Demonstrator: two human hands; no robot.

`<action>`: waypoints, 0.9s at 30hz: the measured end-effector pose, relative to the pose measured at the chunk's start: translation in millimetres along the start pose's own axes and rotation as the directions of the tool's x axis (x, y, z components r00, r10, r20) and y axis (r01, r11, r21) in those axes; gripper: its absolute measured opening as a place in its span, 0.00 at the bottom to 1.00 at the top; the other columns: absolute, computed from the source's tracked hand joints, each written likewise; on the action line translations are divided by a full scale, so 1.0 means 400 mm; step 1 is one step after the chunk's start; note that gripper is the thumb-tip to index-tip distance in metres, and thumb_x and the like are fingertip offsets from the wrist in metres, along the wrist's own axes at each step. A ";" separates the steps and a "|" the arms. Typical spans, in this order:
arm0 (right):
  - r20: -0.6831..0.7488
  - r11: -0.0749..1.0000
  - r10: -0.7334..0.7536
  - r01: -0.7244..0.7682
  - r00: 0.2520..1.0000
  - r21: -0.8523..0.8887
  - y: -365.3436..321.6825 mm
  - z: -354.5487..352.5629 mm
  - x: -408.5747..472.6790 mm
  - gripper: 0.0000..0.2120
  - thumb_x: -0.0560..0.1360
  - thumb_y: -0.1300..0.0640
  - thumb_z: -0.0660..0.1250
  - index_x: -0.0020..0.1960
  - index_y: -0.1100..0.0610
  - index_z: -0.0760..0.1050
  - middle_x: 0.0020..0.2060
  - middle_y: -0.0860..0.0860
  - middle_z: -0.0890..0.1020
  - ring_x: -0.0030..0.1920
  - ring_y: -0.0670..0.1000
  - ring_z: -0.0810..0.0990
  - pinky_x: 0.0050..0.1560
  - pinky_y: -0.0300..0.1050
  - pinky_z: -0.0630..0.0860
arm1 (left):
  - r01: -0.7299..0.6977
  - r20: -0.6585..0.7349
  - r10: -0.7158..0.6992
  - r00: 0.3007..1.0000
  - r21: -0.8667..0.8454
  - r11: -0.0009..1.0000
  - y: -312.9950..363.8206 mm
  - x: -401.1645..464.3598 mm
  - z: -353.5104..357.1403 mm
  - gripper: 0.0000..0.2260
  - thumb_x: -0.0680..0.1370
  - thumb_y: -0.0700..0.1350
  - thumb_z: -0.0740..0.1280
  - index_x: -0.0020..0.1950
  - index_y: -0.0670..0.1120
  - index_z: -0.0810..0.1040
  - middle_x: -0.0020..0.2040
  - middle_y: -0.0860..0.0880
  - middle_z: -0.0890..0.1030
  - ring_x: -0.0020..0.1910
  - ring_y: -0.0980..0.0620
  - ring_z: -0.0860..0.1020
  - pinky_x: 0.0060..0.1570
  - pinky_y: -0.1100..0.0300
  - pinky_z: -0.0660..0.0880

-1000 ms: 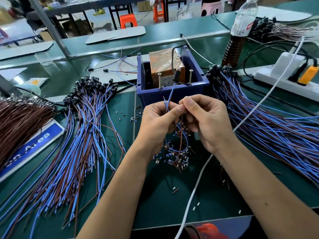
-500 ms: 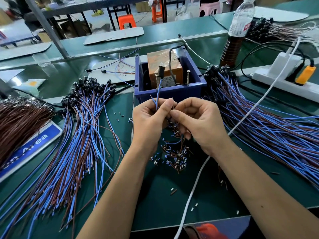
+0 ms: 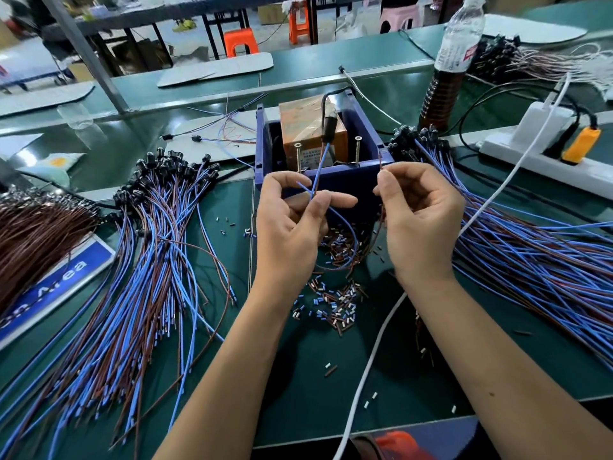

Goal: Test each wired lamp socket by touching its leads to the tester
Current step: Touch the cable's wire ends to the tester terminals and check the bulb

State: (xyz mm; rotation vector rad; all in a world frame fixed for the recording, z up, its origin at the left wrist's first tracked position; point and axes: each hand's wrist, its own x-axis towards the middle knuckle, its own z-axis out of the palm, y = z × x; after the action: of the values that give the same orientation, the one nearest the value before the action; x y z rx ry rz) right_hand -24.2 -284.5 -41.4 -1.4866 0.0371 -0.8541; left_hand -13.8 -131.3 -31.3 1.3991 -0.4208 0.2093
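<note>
Insulation scraps (image 3: 335,303) litter table (image 3: 298,393) near edge. Left hand (image 3: 288,224): fingers pinch blue lead (image 3: 310,190). Right hand (image 3: 418,214): fingers pinch brown lead (image 3: 380,167), tip raised beside blue bin (image 3: 331,180). Socket (image 3: 329,127) hangs over tester (image 3: 311,127) in bin, between two upright screws (image 3: 297,157). Leads not yet touching screws; this test unfinished. Wired bundles lie left (image 3: 139,260) and right (image 3: 530,244); which are tested, cannot tell. Tester face mostly hidden; label unreadable.

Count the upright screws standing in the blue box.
2. One screw stands at the front left of the blue box; the other screw stands at the front right. More may be hidden inside.
</note>
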 end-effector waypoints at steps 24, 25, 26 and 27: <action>0.051 0.978 -0.082 0.090 0.995 -0.191 -0.003 0.029 0.005 0.08 0.82 0.58 0.69 0.58 0.59 0.84 0.42 0.51 0.86 0.34 0.49 0.84 0.37 0.48 0.82 | -0.039 -0.474 0.101 0.875 0.139 0.990 -0.014 0.031 -0.022 0.10 0.83 0.41 0.64 0.58 0.39 0.84 0.37 0.50 0.81 0.30 0.54 0.69 0.36 0.59 0.69; 0.052 0.978 -0.080 0.089 0.995 -0.189 -0.003 0.030 0.005 0.08 0.82 0.58 0.69 0.58 0.59 0.84 0.42 0.51 0.86 0.35 0.49 0.84 0.37 0.49 0.82 | -0.040 -0.470 0.122 0.874 0.181 0.983 -0.013 0.029 -0.019 0.09 0.83 0.40 0.64 0.59 0.41 0.83 0.37 0.50 0.82 0.31 0.54 0.72 0.40 0.58 0.72; 0.051 0.978 -0.081 0.089 0.995 -0.188 -0.003 0.030 0.005 0.08 0.82 0.58 0.69 0.58 0.60 0.84 0.42 0.51 0.86 0.35 0.50 0.84 0.38 0.49 0.82 | -0.041 -0.464 0.141 0.875 0.219 0.975 -0.010 0.026 -0.017 0.08 0.83 0.40 0.65 0.59 0.43 0.82 0.36 0.51 0.83 0.32 0.55 0.76 0.43 0.58 0.74; 0.050 0.978 -0.085 0.093 0.995 -0.188 -0.004 0.030 0.005 0.08 0.82 0.58 0.69 0.57 0.60 0.85 0.42 0.51 0.86 0.36 0.50 0.84 0.39 0.49 0.82 | -0.041 -0.461 0.151 0.875 0.241 0.970 -0.007 0.025 -0.014 0.06 0.83 0.40 0.66 0.58 0.43 0.81 0.36 0.51 0.84 0.34 0.56 0.78 0.44 0.62 0.75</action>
State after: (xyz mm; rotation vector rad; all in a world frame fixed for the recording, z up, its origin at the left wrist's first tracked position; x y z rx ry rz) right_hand -17.2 -275.1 -37.5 -1.6951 0.0222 -0.9112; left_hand -2.8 -127.5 -30.5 1.4891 -0.0539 0.6882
